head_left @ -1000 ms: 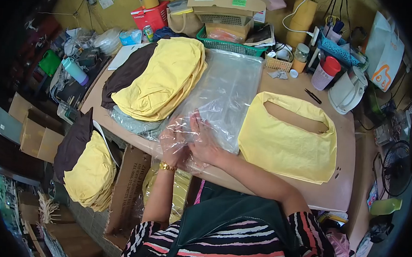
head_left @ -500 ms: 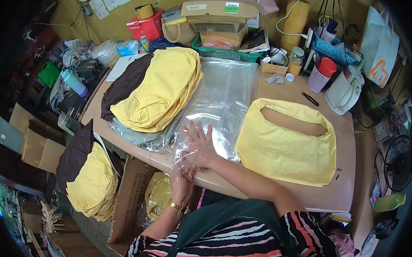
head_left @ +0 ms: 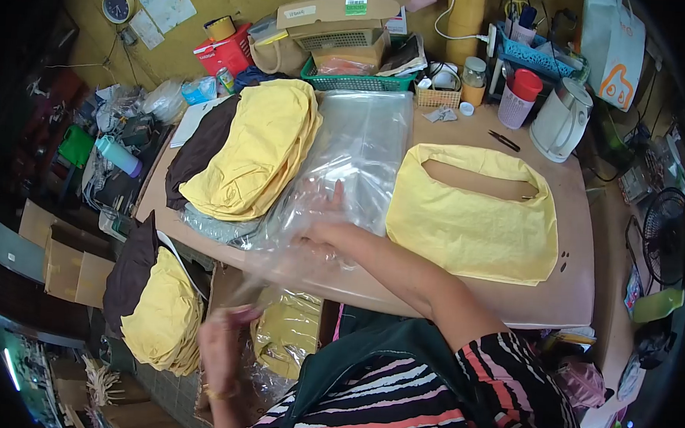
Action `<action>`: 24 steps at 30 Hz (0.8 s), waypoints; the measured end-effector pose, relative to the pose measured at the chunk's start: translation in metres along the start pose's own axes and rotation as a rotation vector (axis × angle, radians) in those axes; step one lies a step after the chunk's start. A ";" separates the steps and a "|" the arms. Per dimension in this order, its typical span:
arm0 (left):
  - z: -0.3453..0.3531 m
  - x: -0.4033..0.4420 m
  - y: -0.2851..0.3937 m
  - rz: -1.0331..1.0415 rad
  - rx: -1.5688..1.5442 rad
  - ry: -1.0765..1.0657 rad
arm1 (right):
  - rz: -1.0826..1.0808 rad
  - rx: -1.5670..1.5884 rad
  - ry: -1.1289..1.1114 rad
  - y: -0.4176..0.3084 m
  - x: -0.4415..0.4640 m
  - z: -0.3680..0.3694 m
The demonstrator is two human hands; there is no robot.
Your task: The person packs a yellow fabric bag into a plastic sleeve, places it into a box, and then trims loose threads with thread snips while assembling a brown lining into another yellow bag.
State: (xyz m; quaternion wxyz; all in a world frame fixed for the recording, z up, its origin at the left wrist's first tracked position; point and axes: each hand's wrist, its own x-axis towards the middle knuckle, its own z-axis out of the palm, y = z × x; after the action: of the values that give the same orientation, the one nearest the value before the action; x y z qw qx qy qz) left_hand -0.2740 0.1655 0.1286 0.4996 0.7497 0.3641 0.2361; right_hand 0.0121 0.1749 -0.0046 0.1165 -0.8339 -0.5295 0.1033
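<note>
Blur is spread over the left hand (head_left: 223, 339), off the near left edge of the worktop (head_left: 576, 226); a streak of clear film (head_left: 369, 126) is seen reaching toward it, but whether its grip is closed on that film cannot be told. Just beyond, below the worktop, a yellow bundle (head_left: 286, 331) is seen in clear wrap, where trailing film could be snagged. Farther in, the right hand (head_left: 322, 227) is held open, fingers spread, amid the film, which is laid in sheets along the middle. Were it pulled sharply while pressed there, it could be torn – or, if sheets cling, dragged askew. To the right, the yellow bag (head_left: 465, 240) is laid flat beside the film; it could be creased by a sideways sweep of the right forearm (head_left: 394, 271). Far left, the yellow stack (head_left: 253, 147), close beside the sheets, could be tipped if film were caught under it.
</note>
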 end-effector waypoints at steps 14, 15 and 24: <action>-0.104 0.006 0.076 0.978 0.759 1.339 | -0.508 0.368 -0.566 -0.040 -0.063 -0.014; -0.080 0.011 0.080 1.079 0.716 1.186 | -0.525 0.423 -0.593 -0.033 -0.089 -0.036; 0.197 0.034 0.037 0.850 0.454 -0.443 | 0.160 1.666 0.187 0.086 -0.184 -0.043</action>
State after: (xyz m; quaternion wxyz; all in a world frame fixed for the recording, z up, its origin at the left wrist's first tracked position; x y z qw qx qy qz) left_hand -0.0998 0.0697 0.0853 0.2498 0.9524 -0.0443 0.1691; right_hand 0.0222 -0.0309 0.0191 0.7295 -0.5154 -0.2079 0.3988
